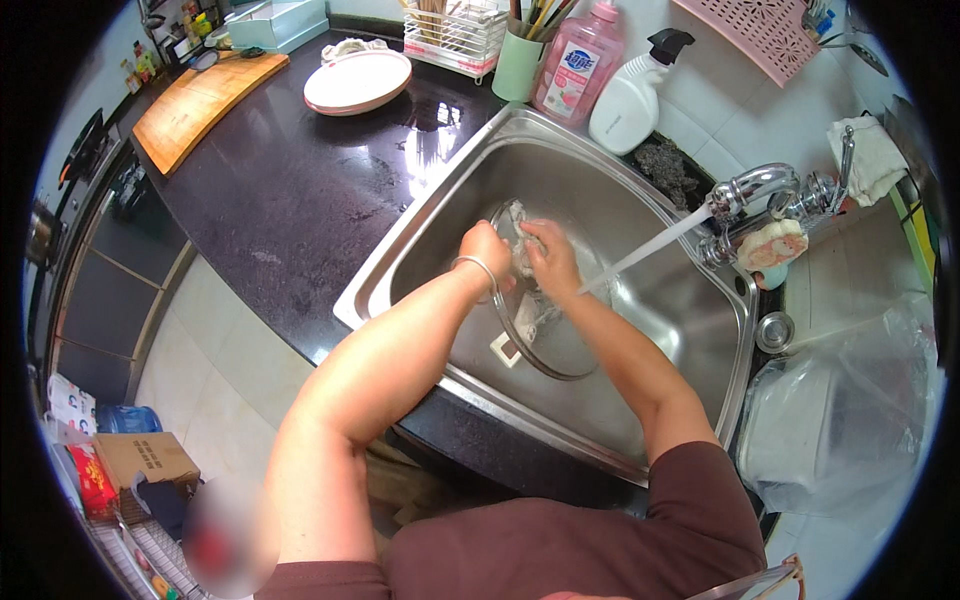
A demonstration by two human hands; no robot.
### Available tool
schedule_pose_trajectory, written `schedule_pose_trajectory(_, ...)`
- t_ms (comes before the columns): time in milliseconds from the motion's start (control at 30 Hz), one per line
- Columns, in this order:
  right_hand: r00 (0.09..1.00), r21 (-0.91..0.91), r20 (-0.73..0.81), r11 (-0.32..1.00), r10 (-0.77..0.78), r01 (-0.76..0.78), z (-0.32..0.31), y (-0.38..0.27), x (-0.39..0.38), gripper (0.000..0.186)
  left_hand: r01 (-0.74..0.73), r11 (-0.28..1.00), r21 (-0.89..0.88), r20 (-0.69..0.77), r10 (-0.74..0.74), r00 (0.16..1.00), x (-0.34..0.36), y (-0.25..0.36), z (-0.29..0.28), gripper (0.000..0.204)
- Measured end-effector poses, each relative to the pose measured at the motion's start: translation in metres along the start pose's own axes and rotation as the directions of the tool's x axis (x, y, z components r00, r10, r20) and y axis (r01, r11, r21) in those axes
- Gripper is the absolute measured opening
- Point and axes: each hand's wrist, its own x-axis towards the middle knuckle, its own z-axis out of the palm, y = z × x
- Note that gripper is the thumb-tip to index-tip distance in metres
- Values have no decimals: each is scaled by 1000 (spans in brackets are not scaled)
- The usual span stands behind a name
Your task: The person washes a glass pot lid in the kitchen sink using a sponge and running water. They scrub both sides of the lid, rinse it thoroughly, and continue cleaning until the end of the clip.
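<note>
My left hand [485,250], with a bangle at its wrist, grips the rim of a round, clear glass lid [555,352] with a steel edge, tilted inside the steel sink [680,335]. My right hand [548,258] is closed on a whitish cloth [519,228] against the lid's upper part; part of the cloth is hidden by fingers and glass. Water pours from the chrome faucet [745,190] beside my right hand. A small white square object [505,350] lies low in the sink, seen near the lid's lower left edge.
White plate [357,80], wooden board [200,110] and wire rack [450,35] are on the dark counter [260,210]. A pink bottle [575,75] and white spray bottle [625,110] stand behind the sink; a sponge [770,245] rests by the faucet. Plastic-wrapped items [830,410] lie right; boxes [140,460] lower left.
</note>
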Motion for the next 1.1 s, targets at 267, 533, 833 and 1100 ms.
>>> schedule_pose_trajectory(267, 816, -146, 209, 808, -539, 571, -34, -55, 56, 32, -436, 867, 241, 61, 434, 899, 16, -23, 14, 12)
schedule_pose_trajectory(533, 865, -289, 229, 817, -447, 499, -69, -73, 45, 36, -550, 782, 293, 148, 531, 834, 6, -10, 16, 13)
schedule_pose_trajectory(833, 796, -474, 392, 640, -461, 604, -102, -105, 39, 29, -702, 664, 259, 278, 645, 712, -16, 6, 12, 10)
schedule_pose_trajectory(1100, 998, -586, -35, 810, -43, 14, -157, -46, 14, 24, -801, 523, 292, 316, 738, 597, -40, 18, 12, 13)
